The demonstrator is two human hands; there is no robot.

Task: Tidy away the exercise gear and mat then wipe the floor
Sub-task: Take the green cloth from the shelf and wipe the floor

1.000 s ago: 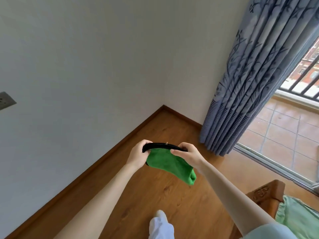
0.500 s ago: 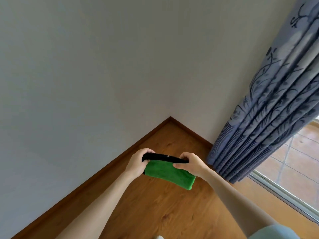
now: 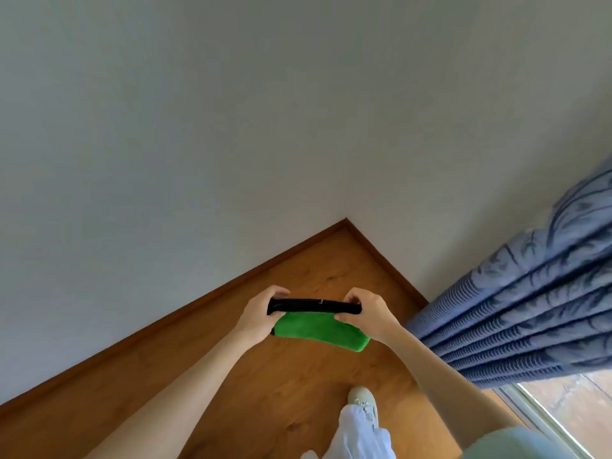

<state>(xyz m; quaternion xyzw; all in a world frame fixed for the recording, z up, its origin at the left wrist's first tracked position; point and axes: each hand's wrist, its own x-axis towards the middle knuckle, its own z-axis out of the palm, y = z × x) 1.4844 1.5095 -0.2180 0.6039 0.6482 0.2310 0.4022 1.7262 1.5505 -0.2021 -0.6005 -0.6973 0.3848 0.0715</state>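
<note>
A green cloth pad with a black top edge (image 3: 318,329) is held level in front of me, above the wooden floor (image 3: 231,376). My left hand (image 3: 258,316) grips its left end, fingers curled over the black edge. At the right end, my right hand (image 3: 364,314) grips with thumb underneath and fingers on top. The pad's green part hangs down and sags toward the lower right. No mat or exercise gear shows in this view.
Two white walls meet in a corner (image 3: 346,220) with brown skirting ahead. A blue patterned curtain (image 3: 530,319) hangs at the right, beside a sliding door track (image 3: 543,422). My foot in a pale shoe (image 3: 362,400) stands on the floor below the pad.
The view has swung left toward the room corner; the balcony and wooden chair have left the frame. Both hands keep the same grip, and a foot has stepped forward.
</note>
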